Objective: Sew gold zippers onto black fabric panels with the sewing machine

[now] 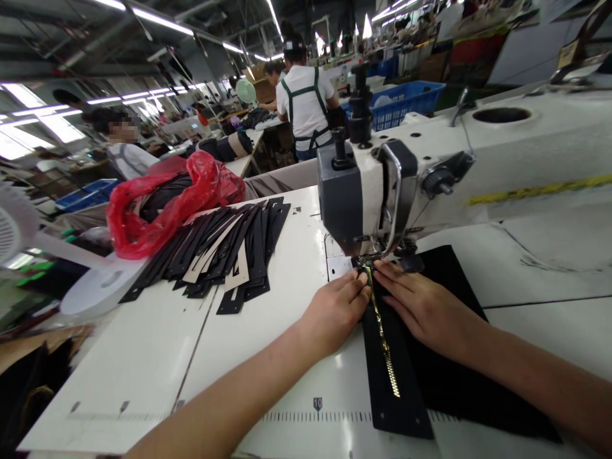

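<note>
A black strip [396,408] with a gold zipper [382,338] along its middle lies lengthwise under the needle area of a white and grey sewing machine [342,197]. My left hand [337,312] presses on the strip's left edge near the presser foot, its fingers bent and close together. On the other side of the zipper, my right hand [425,306] lies with fingers stretched out over the black material, fingertips beside the foot. Beneath the right hand and forearm spreads a larger black piece [459,382], partly hidden by the arm.
Left of the machine, many black strips [243,255] overlap on the white table [268,338], next to a red plastic bag [210,178]. A white fan [62,248] stands at far left. Behind are a blue crate [406,99] and a person in a white shirt [306,102].
</note>
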{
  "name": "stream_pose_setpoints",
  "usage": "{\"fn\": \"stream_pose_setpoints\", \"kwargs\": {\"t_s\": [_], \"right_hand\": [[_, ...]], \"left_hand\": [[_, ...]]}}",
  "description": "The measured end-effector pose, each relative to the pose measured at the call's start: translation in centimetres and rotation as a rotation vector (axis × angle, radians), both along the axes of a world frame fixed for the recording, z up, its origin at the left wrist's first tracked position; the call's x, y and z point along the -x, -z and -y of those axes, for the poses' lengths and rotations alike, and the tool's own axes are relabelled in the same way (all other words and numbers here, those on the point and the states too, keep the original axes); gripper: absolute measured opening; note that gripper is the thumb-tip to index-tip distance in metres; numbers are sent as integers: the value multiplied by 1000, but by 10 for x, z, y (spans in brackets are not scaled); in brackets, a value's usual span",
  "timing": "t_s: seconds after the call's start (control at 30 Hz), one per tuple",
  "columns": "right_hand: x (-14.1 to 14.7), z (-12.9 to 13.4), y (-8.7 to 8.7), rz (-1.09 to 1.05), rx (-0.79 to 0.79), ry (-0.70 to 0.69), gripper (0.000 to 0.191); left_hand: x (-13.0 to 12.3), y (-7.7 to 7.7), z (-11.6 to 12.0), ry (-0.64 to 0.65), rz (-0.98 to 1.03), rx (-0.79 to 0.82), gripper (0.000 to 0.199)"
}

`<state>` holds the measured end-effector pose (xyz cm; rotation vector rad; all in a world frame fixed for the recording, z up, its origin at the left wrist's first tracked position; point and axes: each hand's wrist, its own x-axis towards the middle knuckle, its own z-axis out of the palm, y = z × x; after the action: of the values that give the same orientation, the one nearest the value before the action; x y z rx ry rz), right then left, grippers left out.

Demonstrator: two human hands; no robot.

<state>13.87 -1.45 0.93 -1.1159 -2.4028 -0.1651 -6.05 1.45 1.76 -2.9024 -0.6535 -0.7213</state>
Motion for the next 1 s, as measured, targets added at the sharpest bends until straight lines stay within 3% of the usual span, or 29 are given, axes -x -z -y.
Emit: {"fn": "stream_pose_setpoints", "kwargs": {"t_s": [0.2,0.4,0.53,0.8,1.0], "right_hand": [[-6,-7,0,-37,16,-68,35],[-6,-6,1,-52,2,-43,35],[-5,-5,0,-41,19,-32,36],[-3,-7,-8,-97,25,-57,35],[-2,-20,-5,-170,27,-65,33]], "left_hand": [[-6,-3,2,-11,-10,-20,27],[-7,-4,9,-108,-41,4,25],[-7,-2,10,-100,-35,-10,26],[-8,0,4,-99,64,33,24],[-11,3,-5,-152,32,28,22]]}}
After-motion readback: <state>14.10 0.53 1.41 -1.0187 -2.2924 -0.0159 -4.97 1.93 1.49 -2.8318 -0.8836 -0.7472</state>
